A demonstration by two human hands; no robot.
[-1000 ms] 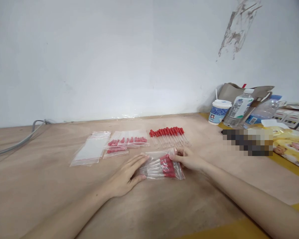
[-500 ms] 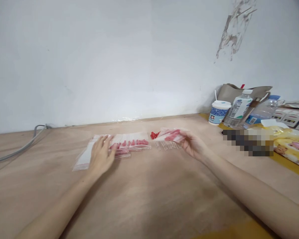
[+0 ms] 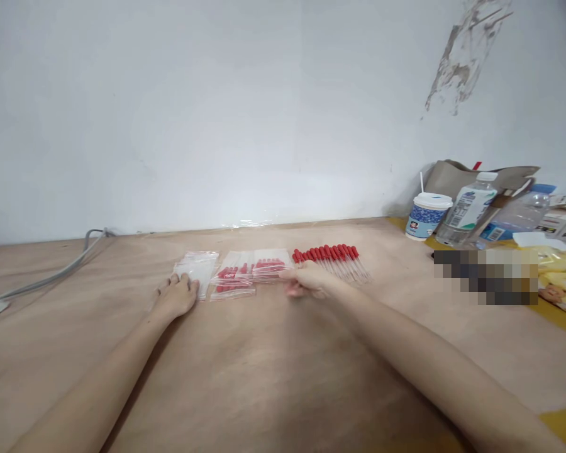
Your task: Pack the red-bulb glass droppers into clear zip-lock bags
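My left hand (image 3: 174,297) lies palm down on the tabletop, its fingers apart, at the lower left edge of a stack of empty zip bags (image 3: 195,270). To the right of that stack, zip bags of red-bulbed droppers (image 3: 233,280) lie overlapping. My right hand (image 3: 307,279) pinches the right edge of another zip bag of droppers (image 3: 268,267), which rests beside them; the fingers are slightly blurred. Just beyond this hand, a slanted row of several loose droppers (image 3: 330,253) shows red bulbs and clear stems, partly hidden by the hand.
A lidded paper cup (image 3: 427,217), a clear bottle (image 3: 466,211) and a blue-capped bottle (image 3: 523,214) stand at the right by the wall. Near them lie a yellow package (image 3: 563,283) and a pixelated dark object (image 3: 485,277). A grey cable (image 3: 51,277) runs along the left.
My right hand has carried its bag of droppers left, off the loose row and down beside the other filled bags. My left hand has drawn back to the left.
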